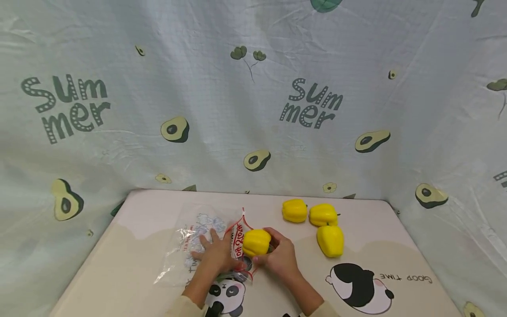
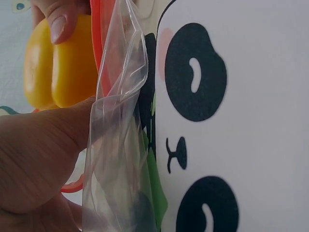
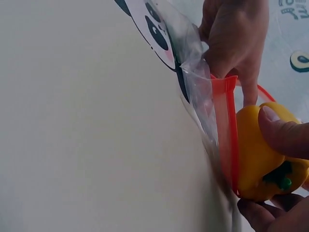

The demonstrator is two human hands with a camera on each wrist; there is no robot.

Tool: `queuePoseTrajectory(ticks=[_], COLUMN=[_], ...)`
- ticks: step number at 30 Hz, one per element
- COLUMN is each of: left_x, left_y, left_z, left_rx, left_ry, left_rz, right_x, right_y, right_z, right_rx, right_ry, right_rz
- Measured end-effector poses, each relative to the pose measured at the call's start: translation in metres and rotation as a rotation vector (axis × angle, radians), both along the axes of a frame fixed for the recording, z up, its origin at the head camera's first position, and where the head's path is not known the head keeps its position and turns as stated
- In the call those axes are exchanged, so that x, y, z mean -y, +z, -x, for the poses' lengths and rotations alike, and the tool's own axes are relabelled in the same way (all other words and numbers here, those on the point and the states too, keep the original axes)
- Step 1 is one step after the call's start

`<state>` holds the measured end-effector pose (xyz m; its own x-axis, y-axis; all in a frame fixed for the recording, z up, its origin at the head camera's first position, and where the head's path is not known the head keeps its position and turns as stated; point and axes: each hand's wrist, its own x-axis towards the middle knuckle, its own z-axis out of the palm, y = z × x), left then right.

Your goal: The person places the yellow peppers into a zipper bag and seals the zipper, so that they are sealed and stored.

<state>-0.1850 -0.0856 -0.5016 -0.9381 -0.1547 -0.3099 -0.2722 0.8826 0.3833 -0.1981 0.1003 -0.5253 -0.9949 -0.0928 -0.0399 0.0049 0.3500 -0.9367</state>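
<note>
A clear plastic bag (image 1: 180, 251) with a red-edged mouth and printed drawings lies on the table. My left hand (image 1: 218, 254) rests on it with fingers spread, its thumb near the red rim. My right hand (image 1: 282, 255) grips a yellow bell pepper (image 1: 256, 242) at the bag's mouth. In the right wrist view, the pepper's green stem (image 3: 285, 183) faces my right palm, and its body sits against the red rim (image 3: 226, 130). The left wrist view has the pepper (image 2: 60, 67) close beyond my left thumb.
Three more yellow bell peppers (image 1: 330, 241) lie close together at the back right of the pale table (image 1: 119, 264). A panda print (image 1: 227, 294) and a dog print (image 1: 360, 288) mark the tabletop. Behind hangs a curtain (image 1: 214, 101) patterned with avocados.
</note>
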Motion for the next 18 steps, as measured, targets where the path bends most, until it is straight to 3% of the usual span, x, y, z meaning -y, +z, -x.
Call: queuePoseTrajectory(ticks=[18], left_x=[0.001], left_y=[-0.001], left_z=[0.000], left_rx=[-0.030], left_ry=[0.010], left_rz=[-0.014], right_x=[0.017], right_y=[0.014], right_z=[-0.008], right_rx=[-0.018], right_ry=[-0.113], right_rz=[-0.062])
